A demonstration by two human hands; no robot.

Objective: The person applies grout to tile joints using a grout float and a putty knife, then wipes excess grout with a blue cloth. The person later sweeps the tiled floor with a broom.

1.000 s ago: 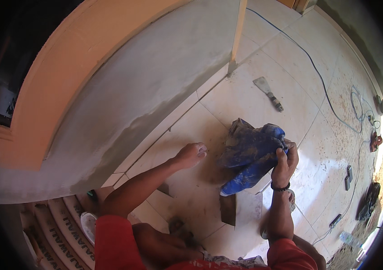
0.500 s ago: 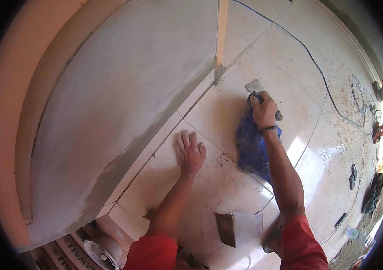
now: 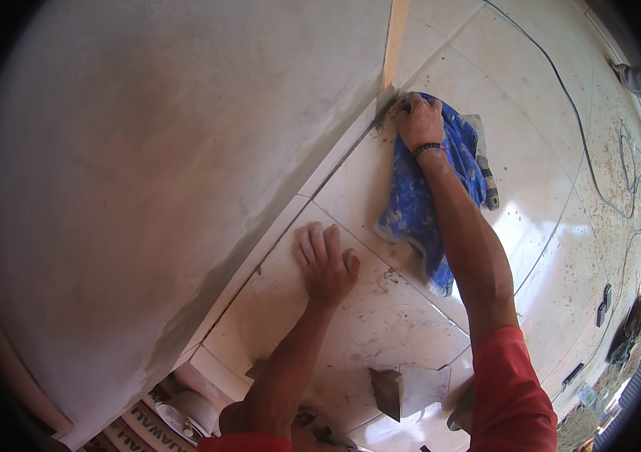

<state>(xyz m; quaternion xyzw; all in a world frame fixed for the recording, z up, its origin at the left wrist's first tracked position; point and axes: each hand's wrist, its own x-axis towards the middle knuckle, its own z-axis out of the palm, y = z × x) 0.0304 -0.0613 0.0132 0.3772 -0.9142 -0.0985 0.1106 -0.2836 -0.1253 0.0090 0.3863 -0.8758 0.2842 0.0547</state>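
Observation:
My right hand [image 3: 421,119] grips the top of a dirty, crumpled blue cloth [image 3: 411,196] on the tiled floor [image 3: 252,331], near the foot of a pale wooden strip [image 3: 394,38]. A putty knife [image 3: 490,184] lies just right of the cloth, partly hidden by it. My left hand [image 3: 324,256] rests with fingers spread on a tile, below and left of the cloth, beside the skirting tiles [image 3: 339,147] along the plastered wall [image 3: 162,173].
Cables [image 3: 576,113] run along the right side, where small dark objects [image 3: 602,305], a black bag [image 3: 629,331] and a bottle [image 3: 587,395] lie. A cut tile piece [image 3: 422,392] is near my body. Stacked sacks [image 3: 136,422] and a pale container [image 3: 188,414] stand lower left.
My right hand has carried the cloth forward and left, toward the wooden strip, uncovering the knife's handle. My left hand came down onto the floor, spread. The view has shifted.

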